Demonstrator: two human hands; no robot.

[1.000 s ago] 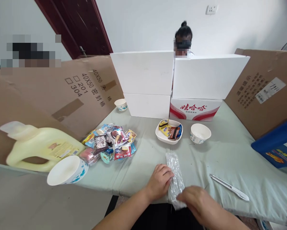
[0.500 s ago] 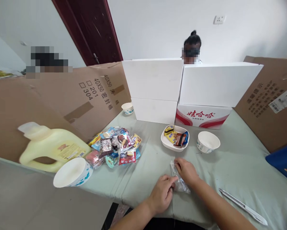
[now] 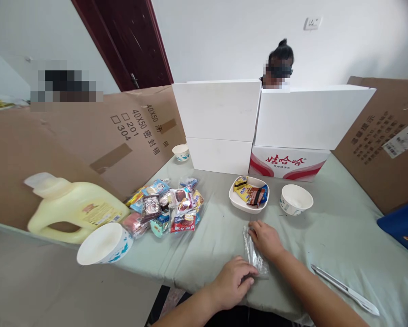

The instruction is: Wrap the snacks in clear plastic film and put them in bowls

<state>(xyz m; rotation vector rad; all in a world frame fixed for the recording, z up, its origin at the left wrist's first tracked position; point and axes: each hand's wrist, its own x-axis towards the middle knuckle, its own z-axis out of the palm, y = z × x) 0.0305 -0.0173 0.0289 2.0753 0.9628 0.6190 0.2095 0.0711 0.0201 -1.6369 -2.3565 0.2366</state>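
A crumpled clear plastic bag (image 3: 254, 255) lies on the green tablecloth close to the table's front edge. My right hand (image 3: 267, 240) has its fingers curled over the upper end of the bag, holding it against the cloth. Beside the bag's lower left edge is my left hand (image 3: 231, 281), thumb and fingers apart, fingertips at the plastic. Just beyond my hands, a white square bowl (image 3: 236, 204) contains several wrapped snacks (image 3: 249, 193). To its right stands a white paper bowl (image 3: 296, 200) with a blue-green print.
Wrapped snacks (image 3: 166, 206) form a pile at left, near a yellow jug (image 3: 88, 204) and a tilted paper bowl (image 3: 105, 245). A pen-like silver tool (image 3: 345, 288) lies right. White boxes (image 3: 220, 113) and cardboard (image 3: 88, 136) border the table; a person (image 3: 280, 59) is behind.
My left hand has loosened from the bag, its thumb and fingers parting and shifting slightly down. The bag lies longer and flatter. My right hand stays at its upper end.
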